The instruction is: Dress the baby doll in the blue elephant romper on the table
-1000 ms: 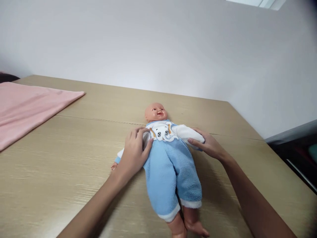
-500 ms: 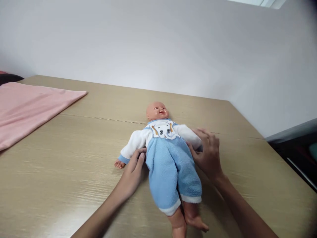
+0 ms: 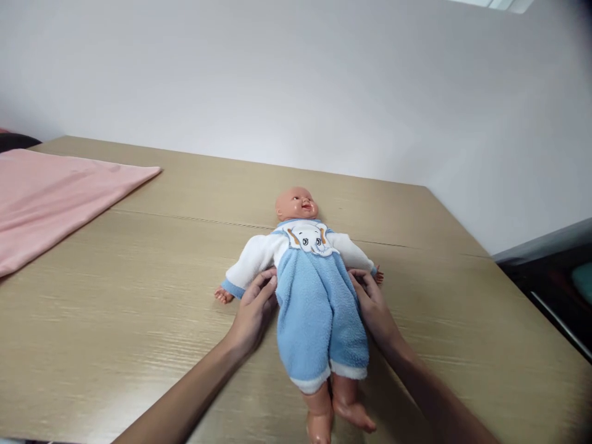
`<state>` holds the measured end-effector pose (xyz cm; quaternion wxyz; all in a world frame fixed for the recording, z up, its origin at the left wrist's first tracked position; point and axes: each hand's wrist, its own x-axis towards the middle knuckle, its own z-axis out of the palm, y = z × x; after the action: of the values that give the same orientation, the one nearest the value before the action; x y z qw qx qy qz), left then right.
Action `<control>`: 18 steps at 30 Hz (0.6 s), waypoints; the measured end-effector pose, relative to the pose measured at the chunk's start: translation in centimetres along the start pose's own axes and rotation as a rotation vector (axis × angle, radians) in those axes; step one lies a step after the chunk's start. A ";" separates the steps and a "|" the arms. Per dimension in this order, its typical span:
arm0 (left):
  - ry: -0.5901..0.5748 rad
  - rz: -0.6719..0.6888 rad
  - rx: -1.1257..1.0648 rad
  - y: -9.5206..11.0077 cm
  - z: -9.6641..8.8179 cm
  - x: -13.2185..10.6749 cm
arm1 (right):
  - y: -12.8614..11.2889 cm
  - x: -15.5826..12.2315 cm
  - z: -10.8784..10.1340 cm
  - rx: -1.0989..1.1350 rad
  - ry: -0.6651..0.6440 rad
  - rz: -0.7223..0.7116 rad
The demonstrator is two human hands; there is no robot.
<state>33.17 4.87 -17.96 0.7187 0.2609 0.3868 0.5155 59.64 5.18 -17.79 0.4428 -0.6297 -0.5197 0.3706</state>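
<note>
The doll (image 3: 319, 296) lay face-up on the table (image 3: 139, 277), left hand (image 3: 253, 308) pressed against its waist, fingers (image 3: 266, 288) loosely straight, right hand (image 3: 374, 305) mirrored opposite, fingers (image 3: 363, 285) unclenched, one foot clipped at frame edge.

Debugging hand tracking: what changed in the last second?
Left hand slid down the doll, from chest and sleeve to the torso's side; right hand left the other sleeve and moved to the opposite side. The doll stays on its back on the table; pink cloth unmoved.
</note>
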 end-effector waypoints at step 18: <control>0.100 0.000 -0.074 -0.4 1.6 -2.0 | -0.8 -2.0 1.4 0.801 -0.071 0.394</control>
<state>34.36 2.87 -16.82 0.7079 0.2080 0.4026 0.5417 57.69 3.50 -17.47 0.5547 -0.4823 -0.2201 0.6413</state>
